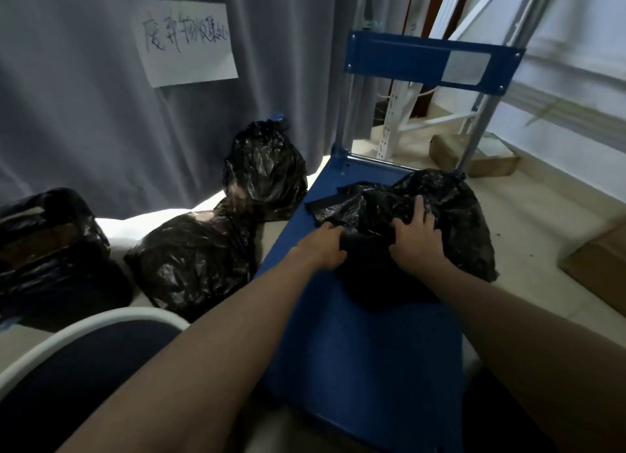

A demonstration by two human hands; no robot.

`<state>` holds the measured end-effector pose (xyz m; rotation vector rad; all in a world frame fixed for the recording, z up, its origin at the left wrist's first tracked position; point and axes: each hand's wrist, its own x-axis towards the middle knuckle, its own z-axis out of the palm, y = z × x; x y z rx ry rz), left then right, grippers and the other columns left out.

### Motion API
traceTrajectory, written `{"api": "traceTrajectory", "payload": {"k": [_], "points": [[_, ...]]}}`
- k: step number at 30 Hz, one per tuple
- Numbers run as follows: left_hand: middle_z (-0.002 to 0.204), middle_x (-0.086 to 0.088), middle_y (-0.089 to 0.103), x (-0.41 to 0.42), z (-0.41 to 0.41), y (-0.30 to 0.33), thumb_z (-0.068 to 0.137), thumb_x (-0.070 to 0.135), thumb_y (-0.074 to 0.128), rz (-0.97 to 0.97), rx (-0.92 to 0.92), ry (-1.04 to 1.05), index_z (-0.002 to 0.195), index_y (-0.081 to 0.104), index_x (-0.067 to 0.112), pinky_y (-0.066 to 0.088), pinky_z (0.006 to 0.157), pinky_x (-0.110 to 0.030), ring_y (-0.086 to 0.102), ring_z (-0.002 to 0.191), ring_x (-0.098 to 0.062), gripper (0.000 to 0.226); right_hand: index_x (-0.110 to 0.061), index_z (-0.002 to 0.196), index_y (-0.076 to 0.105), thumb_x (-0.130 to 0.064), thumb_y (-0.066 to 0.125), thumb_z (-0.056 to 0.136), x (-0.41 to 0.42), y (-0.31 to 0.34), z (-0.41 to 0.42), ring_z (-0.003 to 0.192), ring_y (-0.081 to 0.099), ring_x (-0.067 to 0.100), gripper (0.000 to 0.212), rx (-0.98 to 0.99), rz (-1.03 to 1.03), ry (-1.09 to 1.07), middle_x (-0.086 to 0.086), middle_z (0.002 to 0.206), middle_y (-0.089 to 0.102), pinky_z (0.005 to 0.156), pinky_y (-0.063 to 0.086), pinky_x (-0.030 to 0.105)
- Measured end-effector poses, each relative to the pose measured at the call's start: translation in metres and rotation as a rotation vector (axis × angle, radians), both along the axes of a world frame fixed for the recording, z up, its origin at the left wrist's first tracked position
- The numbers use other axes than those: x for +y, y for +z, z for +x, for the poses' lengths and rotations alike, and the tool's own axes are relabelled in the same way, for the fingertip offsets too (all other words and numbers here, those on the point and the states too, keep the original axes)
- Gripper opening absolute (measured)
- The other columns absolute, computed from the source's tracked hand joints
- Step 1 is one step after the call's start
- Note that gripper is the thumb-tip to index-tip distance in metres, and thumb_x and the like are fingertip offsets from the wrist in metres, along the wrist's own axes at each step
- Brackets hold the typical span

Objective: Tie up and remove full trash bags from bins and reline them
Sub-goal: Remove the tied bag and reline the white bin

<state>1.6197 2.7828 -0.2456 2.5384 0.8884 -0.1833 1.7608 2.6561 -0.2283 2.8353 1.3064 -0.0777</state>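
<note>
Your left hand and right hand both grip a black bag lying on the blue cart. Left of the cart, two tied bags sit on the floor against a grey curtain bearing a handwritten sign.

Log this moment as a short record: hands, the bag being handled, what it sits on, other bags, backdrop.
left hand: grips bunched black plastic of the bag
right hand: on top of the bag, fingers spread, thumb hooked in the plastic
handled bag: black, lying on the cart
cart: blue platform, handle upright
other bags: two black ones on the floor, near and far
backdrop: grey curtain with handwritten paper sign
</note>
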Motion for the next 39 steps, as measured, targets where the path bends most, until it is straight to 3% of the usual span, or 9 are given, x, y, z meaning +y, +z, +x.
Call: {"api": "traceTrajectory", "payload": {"k": [4, 8, 12, 14, 17, 21, 27, 33, 39], "points": [[0.148, -0.008, 0.034, -0.028, 0.018, -0.018, 0.095, 0.033, 0.057, -0.053, 0.069, -0.079, 0.149, 0.037, 0.021, 0.04, 0.105, -0.044, 0.043, 0.132, -0.033, 0.059, -0.011, 0.126, 0.057, -0.027, 0.052, 0.096, -0.013, -0.01, 0.021, 0.135, 0.028, 0.039, 0.034, -0.027, -0.064, 0.026, 0.014, 0.147, 0.035, 0.11, 0.027, 0.05], [0.146, -0.009, 0.04, -0.031, 0.022, -0.028, 0.089, 0.035, 0.064, -0.128, -0.008, -0.008, 0.151, 0.029, 0.022, 0.041, 0.106, -0.046, 0.045, 0.131, -0.033, 0.073, -0.018, 0.093, 0.068, -0.014, 0.061, 0.09, -0.004, 0.002, 0.022, 0.113, 0.057, 0.03, 0.009, 0.205, 0.279, 0.066, 0.005, 0.113, 0.064, 0.104, 0.04, 0.044], [0.154, -0.011, 0.034, -0.023, 0.015, -0.004, 0.073, 0.037, 0.08, -0.222, -0.315, 0.231, 0.156, -0.006, 0.032, 0.035, 0.111, -0.05, 0.038, 0.138, -0.034, 0.12, -0.028, 0.074, 0.066, -0.002, 0.065, 0.08, 0.02, 0.034, 0.0, 0.089, 0.06, 0.012, 0.027, 0.409, 0.58, 0.128, -0.006, 0.09, 0.065, 0.092, 0.043, 0.024], [0.155, -0.011, 0.033, -0.014, 0.012, 0.014, 0.067, 0.039, 0.085, -0.24, -0.409, 0.321, 0.157, -0.001, 0.03, 0.031, 0.114, -0.049, 0.036, 0.14, -0.032, 0.125, -0.023, 0.078, 0.068, -0.001, 0.068, 0.074, 0.038, 0.054, -0.018, 0.086, 0.06, 0.012, 0.023, 0.481, 0.717, 0.172, -0.003, 0.089, 0.067, 0.086, 0.044, 0.024], [0.131, -0.014, 0.057, 0.003, 0.004, 0.037, 0.063, 0.048, 0.079, -0.19, -0.596, 0.417, 0.14, 0.046, 0.019, 0.045, 0.102, -0.047, 0.056, 0.119, -0.031, 0.088, -0.013, 0.087, 0.069, 0.002, 0.07, 0.073, 0.062, 0.087, -0.045, 0.071, 0.056, 0.004, 0.021, 0.662, 0.87, 0.222, -0.008, 0.076, 0.062, 0.074, 0.044, 0.02], [0.112, -0.015, 0.067, 0.008, -0.025, 0.088, 0.095, 0.015, 0.053, -0.191, -0.735, 0.522, 0.114, 0.064, 0.007, 0.048, 0.088, -0.031, 0.063, 0.104, -0.029, 0.024, -0.014, 0.1, 0.064, -0.013, 0.07, 0.081, 0.078, 0.128, -0.073, 0.074, 0.055, 0.008, 0.02, 0.626, 0.957, 0.271, -0.002, 0.08, 0.059, 0.073, 0.046, 0.02], [0.12, -0.003, 0.064, 0.015, -0.092, 0.162, 0.099, 0.013, 0.04, -0.219, -0.814, 0.503, 0.129, 0.058, 0.016, 0.044, 0.096, -0.029, 0.058, 0.11, -0.021, 0.035, -0.027, 0.132, 0.053, -0.063, 0.068, 0.075, 0.075, 0.158, -0.111, 0.121, 0.046, 0.023, 0.069, 0.489, 0.65, 0.331, 0.003, 0.123, 0.047, 0.106, 0.039, 0.041], [0.114, -0.005, 0.069, 0.013, -0.176, 0.21, 0.096, 0.015, 0.04, -0.258, -0.88, 0.508, 0.122, 0.062, 0.021, 0.049, 0.101, -0.044, 0.064, 0.107, -0.023, 0.034, -0.024, 0.146, 0.029, -0.044, 0.088, 0.065, 0.049, 0.204, -0.172, 0.119, 0.054, 0.012, 0.102, 0.77, 0.486, 0.535, -0.005, 0.129, 0.056, 0.105, 0.043, 0.029], [0.104, -0.005, 0.066, -0.027, -0.247, 0.235, 0.102, 0.013, 0.043, -0.315, -0.884, 0.454, 0.121, 0.06, 0.013, 0.053, 0.079, -0.02, 0.064, 0.096, -0.019, 0.026, -0.015, 0.131, 0.053, -0.023, 0.068, 0.086, 0.019, 0.207, -0.254, 0.113, 0.059, 0.023, 0.048, 0.708, 0.498, 0.455, 0.007, 0.121, 0.064, 0.099, 0.048, 0.034]]}}
